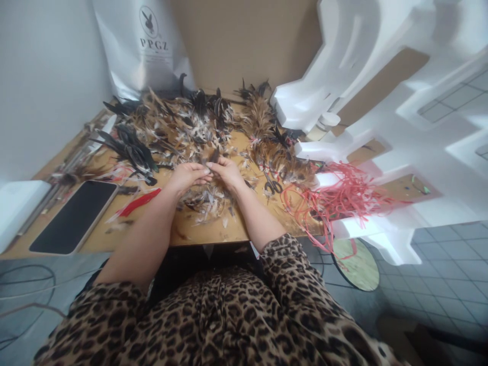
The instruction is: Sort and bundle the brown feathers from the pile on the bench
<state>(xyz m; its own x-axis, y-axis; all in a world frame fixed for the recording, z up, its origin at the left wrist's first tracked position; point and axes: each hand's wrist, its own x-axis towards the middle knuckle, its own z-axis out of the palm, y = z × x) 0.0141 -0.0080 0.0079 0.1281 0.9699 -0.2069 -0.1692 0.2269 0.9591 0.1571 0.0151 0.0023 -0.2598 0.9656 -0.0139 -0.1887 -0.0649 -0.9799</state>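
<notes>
The left hand [193, 174] and right hand [226, 172] pinch a dark brown, tapered feather [214, 156]. Downy pale feathers [208, 202], glossy black plumes [128, 150] and tangled red strips [353, 192] surround them.

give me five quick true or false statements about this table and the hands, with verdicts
1. The left hand and right hand meet at the fingertips around a small dark feather. True.
2. The scissors lie on top of the phone. False: the scissors lie on the table, to the right of the right hand.
3. The phone lies with its dark screen up. True.
4. The big tangle of red strips is on the left. False: the red tangle is on the right, partly over white foam.
5. A pale bag printed PPGZ stands behind the feather pile. True.
</notes>
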